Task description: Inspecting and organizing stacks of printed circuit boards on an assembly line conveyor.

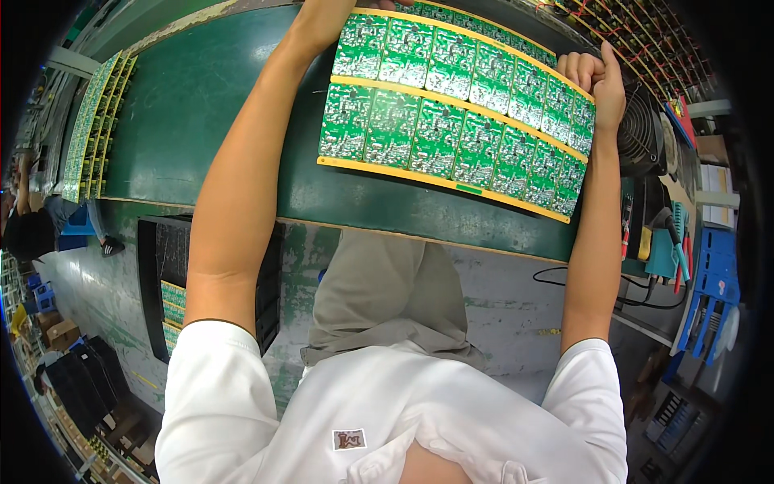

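Note:
A large green circuit board panel (459,105) with yellow edge strips, divided into rows of small identical boards, is tilted up over the green bench. My left hand (324,21) grips its far left corner; the picture's upper edge cuts off part of that hand. At the panel's right edge, my right hand (603,87) has its fingers curled around the rim, one finger pointing up. Shiny solder points cover the face turned toward me. Beyond its far strip shows another row of green boards (500,36), partly hidden.
On the green bench (193,105), a stack of board panels (95,129) stands at the left end. A black fan (642,129) and tools with teal handles (665,250) sit at right. Below the bench is a black rack (165,258) holding boards. A person (36,226) is at far left.

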Demonstrator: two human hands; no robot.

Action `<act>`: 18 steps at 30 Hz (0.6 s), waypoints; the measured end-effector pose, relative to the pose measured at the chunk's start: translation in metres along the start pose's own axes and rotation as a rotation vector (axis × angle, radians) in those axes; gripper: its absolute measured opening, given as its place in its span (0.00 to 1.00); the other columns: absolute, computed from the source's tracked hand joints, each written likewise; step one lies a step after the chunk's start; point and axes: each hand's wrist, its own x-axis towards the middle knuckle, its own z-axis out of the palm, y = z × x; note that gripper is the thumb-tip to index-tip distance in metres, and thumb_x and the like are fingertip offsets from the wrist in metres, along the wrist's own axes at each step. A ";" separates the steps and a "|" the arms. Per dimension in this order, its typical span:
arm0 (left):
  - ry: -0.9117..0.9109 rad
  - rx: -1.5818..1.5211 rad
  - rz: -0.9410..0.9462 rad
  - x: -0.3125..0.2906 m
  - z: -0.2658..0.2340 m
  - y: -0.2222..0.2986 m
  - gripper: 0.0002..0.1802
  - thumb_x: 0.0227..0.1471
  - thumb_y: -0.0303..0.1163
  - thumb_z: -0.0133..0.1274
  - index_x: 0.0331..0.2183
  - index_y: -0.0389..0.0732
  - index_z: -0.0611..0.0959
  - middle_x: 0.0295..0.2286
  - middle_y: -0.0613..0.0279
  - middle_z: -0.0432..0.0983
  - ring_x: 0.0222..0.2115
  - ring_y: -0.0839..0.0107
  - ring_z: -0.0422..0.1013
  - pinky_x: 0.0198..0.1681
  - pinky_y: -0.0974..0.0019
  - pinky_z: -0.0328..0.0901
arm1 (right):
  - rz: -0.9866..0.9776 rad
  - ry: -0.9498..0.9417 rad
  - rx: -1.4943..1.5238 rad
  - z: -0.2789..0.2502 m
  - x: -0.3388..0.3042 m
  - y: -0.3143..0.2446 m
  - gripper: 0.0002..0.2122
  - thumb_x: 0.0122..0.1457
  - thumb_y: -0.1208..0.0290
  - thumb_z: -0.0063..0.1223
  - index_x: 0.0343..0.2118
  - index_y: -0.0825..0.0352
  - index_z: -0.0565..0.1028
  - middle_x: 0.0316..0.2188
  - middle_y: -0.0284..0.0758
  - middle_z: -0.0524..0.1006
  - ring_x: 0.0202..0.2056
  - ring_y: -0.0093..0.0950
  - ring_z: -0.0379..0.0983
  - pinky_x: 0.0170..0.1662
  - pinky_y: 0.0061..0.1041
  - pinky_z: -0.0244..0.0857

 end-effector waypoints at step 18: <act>-0.020 0.093 0.171 -0.013 0.006 0.013 0.35 0.60 0.48 0.33 0.26 0.28 0.83 0.18 0.58 0.73 0.19 0.73 0.66 0.25 0.74 0.59 | 0.009 0.034 -0.016 0.013 0.000 -0.003 0.27 0.67 0.58 0.26 0.08 0.60 0.57 0.12 0.31 0.59 0.19 0.23 0.53 0.26 0.22 0.49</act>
